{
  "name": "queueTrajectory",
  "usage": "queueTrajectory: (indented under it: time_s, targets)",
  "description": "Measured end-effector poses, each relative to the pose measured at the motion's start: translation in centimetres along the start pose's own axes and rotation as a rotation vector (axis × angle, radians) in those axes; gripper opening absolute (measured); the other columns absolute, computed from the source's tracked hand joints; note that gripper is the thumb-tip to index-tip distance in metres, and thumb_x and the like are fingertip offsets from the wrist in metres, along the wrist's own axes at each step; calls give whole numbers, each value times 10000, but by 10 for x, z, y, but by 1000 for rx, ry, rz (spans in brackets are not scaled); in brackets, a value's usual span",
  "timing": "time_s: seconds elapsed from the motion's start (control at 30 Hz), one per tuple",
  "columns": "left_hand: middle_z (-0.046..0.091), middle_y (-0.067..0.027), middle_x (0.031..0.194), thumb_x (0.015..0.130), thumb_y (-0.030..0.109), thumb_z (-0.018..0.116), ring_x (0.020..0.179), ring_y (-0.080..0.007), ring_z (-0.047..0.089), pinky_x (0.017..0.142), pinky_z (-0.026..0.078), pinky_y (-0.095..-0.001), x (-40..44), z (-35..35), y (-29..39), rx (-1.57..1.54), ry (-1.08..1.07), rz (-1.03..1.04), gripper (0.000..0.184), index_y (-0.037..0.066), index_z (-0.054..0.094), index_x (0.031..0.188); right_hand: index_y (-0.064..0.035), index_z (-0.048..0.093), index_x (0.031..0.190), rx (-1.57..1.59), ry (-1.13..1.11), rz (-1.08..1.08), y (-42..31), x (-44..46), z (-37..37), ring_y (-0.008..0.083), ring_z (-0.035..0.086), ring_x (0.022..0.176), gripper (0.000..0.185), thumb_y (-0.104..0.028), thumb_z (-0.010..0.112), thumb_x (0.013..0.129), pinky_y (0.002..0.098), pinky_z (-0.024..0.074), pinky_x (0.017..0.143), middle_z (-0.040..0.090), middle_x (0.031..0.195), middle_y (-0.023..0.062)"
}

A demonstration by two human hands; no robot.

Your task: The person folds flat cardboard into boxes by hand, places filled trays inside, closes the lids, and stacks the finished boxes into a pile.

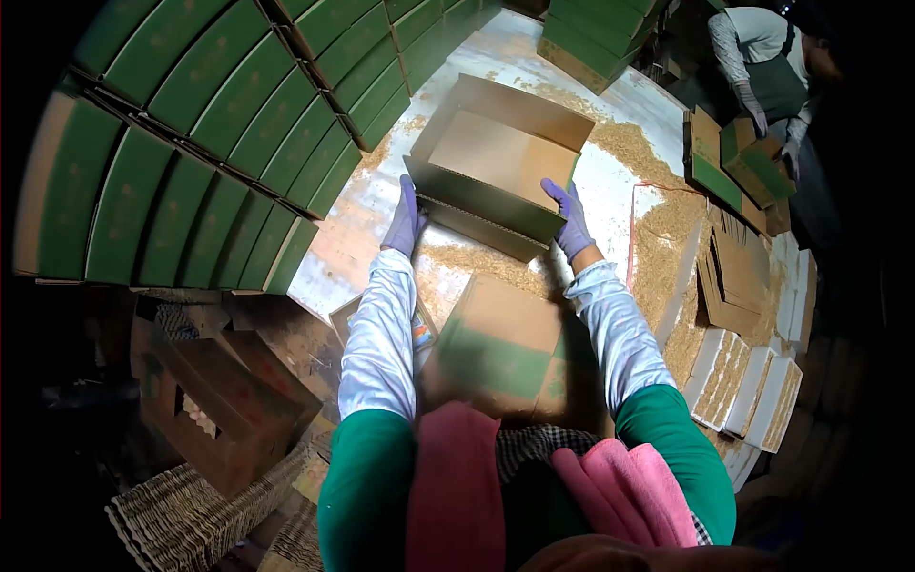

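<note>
Bright light on the tabletop (658,103) — black corners, strong fisheye curve in the stacked boxes (243,110).

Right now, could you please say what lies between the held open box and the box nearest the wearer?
Loose tan shavings lie there on the tabletop, shown in the head view.
</note>
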State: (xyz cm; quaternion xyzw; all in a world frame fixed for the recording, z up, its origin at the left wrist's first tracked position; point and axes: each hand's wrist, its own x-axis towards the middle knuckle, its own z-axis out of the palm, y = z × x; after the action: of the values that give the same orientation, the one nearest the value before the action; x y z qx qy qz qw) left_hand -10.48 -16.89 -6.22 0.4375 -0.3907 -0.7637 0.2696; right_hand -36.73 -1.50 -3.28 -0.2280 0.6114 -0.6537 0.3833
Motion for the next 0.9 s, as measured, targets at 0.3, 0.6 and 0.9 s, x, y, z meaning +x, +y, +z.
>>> queueTrajectory:
  time_s: [0.3, 0.6, 0.9]
  targets:
    - [446, -252, 1440, 944, 390, 596, 1347, -330, 436, 1108, 354, -387, -193, 42, 0, 707, -154, 375, 634, -31, 454, 1395, 46, 364, 1461, -365, -18, 2, -61, -135, -107, 280, 434, 1344, 632, -292, 595, 980, 338, 356, 1109, 468, 1427, 219]
    - [97, -218, 1619, 641, 573, 752, 1473, -483, 25, 1182, 95, -596, -336, -5, -162, 1760, -529, 529, 1176, 87, 199, 1557, 20, 212, 1524, -1402, -245, 139, 56, -450, -266, 351, 299, 1415, 1025, -263, 814, 744, 409, 254, 1171, 265, 1542, 243]
    - [439, -282, 1438, 895, 519, 611, 1294, -450, 461, 1095, 377, -436, -412, 84, -13, 1212, -215, 526, 818, 19, 339, 1484, -3, 336, 1497, -376, 22, -41, -42, -421, -285, 312, 390, 1365, 763, -22, 706, 829, 381, 301, 1142, 403, 1494, 187]
